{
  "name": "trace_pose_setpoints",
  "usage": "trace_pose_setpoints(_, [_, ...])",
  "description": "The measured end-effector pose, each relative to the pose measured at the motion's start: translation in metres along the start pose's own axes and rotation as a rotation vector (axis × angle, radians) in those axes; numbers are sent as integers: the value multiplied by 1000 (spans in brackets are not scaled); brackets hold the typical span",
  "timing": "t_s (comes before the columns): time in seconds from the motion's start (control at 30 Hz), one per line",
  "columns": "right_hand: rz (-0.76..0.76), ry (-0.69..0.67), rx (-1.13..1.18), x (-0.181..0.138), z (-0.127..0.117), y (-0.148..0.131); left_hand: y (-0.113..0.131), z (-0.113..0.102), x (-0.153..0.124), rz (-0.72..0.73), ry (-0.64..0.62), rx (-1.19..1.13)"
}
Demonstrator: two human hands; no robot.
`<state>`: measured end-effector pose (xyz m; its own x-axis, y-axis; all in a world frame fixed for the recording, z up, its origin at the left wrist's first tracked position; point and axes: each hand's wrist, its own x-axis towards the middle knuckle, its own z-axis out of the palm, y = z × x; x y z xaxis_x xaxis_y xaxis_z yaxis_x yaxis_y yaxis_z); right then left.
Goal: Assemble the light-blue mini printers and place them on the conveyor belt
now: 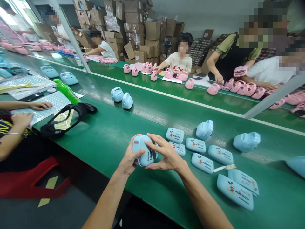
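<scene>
- The green counter [107, 127] runs across the view. Co-workers sit along its far side among pink cases [243, 89].
- Flat blue covers [202, 163] lie on the counter just right of the hands, printed side up.
- The right grip [168, 156] clasps the blue case [143, 152], fingers spread over its top.
- The left grip [128, 160] is closed on its left side.
- The blue case sits between both grips, above the counter's near edge.
</scene>
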<state>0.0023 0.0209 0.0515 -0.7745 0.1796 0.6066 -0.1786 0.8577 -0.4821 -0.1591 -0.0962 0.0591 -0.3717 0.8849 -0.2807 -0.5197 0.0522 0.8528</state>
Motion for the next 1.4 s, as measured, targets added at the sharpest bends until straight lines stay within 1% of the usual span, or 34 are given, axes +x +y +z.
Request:
trace_pose_setpoints(0.17, [28,3,17,0,-4,-2,2,0,0,10,20,33])
trace_pose_setpoints(0.27, [42,-4,18,-1,-6,-3,3,1,-1,-13,41,67])
trace_pose_setpoints(0.5, [84,-9,18,-2,-7,-4,1,10,-3,-42,84,39])
trace_pose_setpoints(0.7, [95,33,59,-2,-4,-4,0,14,-2,-62,56,-16])
trace_pose_setpoints(0.87, [118,44,85,-1,-1,-6,1,14,0,-38,34,-63])
trace_pose_setpoints(1.0, [176,22,119,-1,4,-2,-9,11,4,-33,48,-97])
trace_pose_setpoints(1.13, [240,-50,173,-2,15,10,-25,3,12,-36,107,-179])
trace_pose_setpoints(1.17, [273,-42,195,-3,18,13,-29,0,14,-25,121,-197])
trace_pose_setpoints(1.2, [333,3,229,-4,23,14,-31,-3,17,-9,133,-211])
trace_pose_setpoints(1.23, [424,91,281,-4,28,15,-32,-6,19,20,142,-225])
trace_pose_setpoints(1.27, [540,209,358,-4,34,15,-33,-8,22,60,149,-236])
trace_pose_setpoints(1.3, [669,326,467,-4,41,15,-33,-10,25,108,149,-243])
trace_pose_setpoints(1.33, [789,410,607,-3,49,13,-33,-12,27,161,146,-246])
trace_pose_setpoints(1.37, [882,445,769,-1,56,12,-32,-14,30,211,144,-238])
trace_pose_setpoints(1.4, [940,442,934,0,63,11,-32,-16,32,255,142,-217])
